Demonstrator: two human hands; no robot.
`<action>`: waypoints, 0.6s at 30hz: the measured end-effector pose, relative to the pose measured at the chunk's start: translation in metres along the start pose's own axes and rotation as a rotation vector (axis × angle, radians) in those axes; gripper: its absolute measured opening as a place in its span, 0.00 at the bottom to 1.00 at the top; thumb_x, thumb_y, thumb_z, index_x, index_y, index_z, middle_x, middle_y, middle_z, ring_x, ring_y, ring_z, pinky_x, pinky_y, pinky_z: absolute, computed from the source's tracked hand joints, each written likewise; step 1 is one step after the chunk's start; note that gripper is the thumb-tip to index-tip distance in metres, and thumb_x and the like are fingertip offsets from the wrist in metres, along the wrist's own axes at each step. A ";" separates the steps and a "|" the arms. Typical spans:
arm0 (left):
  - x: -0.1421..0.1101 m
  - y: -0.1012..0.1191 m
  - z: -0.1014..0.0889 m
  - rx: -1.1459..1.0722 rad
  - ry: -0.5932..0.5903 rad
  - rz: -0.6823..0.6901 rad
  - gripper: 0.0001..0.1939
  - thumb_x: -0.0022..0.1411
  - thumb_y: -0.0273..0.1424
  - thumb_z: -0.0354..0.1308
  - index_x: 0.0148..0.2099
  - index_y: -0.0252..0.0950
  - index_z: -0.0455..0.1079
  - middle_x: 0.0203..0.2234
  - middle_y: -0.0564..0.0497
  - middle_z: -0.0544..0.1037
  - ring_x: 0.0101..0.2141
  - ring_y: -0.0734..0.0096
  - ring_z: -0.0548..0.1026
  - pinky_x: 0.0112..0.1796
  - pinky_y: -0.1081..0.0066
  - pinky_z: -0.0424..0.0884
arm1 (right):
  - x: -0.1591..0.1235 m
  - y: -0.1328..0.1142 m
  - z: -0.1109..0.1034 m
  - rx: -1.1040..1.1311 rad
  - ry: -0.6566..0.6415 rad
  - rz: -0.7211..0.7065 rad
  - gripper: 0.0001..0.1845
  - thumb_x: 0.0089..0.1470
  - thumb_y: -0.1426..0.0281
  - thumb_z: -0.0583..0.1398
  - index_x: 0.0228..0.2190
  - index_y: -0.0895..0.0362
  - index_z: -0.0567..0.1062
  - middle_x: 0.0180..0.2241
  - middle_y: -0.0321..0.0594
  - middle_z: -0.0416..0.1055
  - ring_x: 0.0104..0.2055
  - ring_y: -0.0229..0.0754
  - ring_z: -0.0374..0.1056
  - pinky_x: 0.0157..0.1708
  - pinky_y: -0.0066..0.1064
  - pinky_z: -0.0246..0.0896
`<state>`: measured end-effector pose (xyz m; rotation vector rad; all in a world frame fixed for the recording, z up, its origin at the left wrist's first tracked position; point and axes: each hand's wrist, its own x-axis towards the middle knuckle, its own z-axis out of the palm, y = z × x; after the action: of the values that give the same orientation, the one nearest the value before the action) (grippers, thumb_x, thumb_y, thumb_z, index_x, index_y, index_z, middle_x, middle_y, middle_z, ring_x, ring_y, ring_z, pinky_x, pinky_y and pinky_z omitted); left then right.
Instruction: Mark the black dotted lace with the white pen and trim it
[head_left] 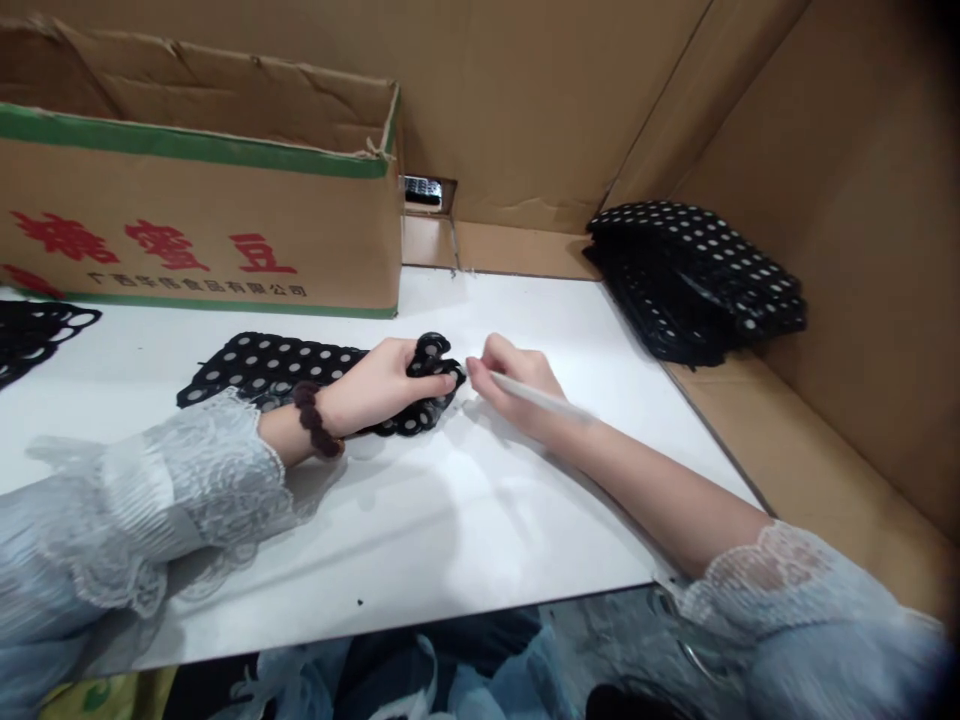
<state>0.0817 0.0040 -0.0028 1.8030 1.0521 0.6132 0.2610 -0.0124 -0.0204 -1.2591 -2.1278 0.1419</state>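
Note:
My left hand (382,388) pinches the right end of a black fabric piece with white dots (289,362), thumb on top and fingers behind. The rest of that piece lies on the white tabletop under my wrist. Close by on the right, my right hand (517,385) is closed around a thin white pen-like tool (551,398). Its shaft slants back over the hand, and the tip by the fabric's edge is too small to make out. The fingertips of both hands are almost together.
A cardboard box (202,220) with green edging and red characters stands at the back left. At the right lies a folded stack of black dotted fabric (697,275). More black openwork fabric (45,335) is at the left edge. Cardboard walls (525,110) enclose the table (375,540).

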 end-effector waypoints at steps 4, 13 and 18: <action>-0.001 0.000 -0.001 0.044 -0.054 -0.040 0.15 0.51 0.42 0.55 0.25 0.34 0.59 0.18 0.56 0.64 0.19 0.78 0.63 0.18 0.78 0.56 | 0.002 0.018 -0.016 0.230 0.278 0.156 0.11 0.55 0.61 0.49 0.26 0.54 0.57 0.16 0.29 0.55 0.17 0.32 0.53 0.19 0.25 0.47; -0.003 -0.002 0.001 0.325 0.033 0.246 0.22 0.51 0.44 0.55 0.43 0.36 0.58 0.35 0.51 0.69 0.35 0.66 0.68 0.36 0.69 0.63 | 0.014 0.050 -0.021 -0.381 -0.118 -0.032 0.09 0.51 0.75 0.50 0.36 0.57 0.67 0.32 0.43 0.65 0.33 0.41 0.61 0.29 0.30 0.54; -0.004 -0.002 0.000 0.324 0.074 0.268 0.13 0.62 0.39 0.42 0.43 0.36 0.54 0.32 0.51 0.66 0.34 0.70 0.66 0.36 0.70 0.62 | 0.012 0.038 -0.022 -0.182 -0.004 -0.040 0.14 0.53 0.78 0.47 0.39 0.59 0.68 0.38 0.47 0.65 0.40 0.43 0.61 0.40 0.35 0.55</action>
<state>0.0784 0.0009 -0.0046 2.2442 1.0099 0.7048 0.2984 0.0131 -0.0128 -1.3186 -2.2079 -0.0686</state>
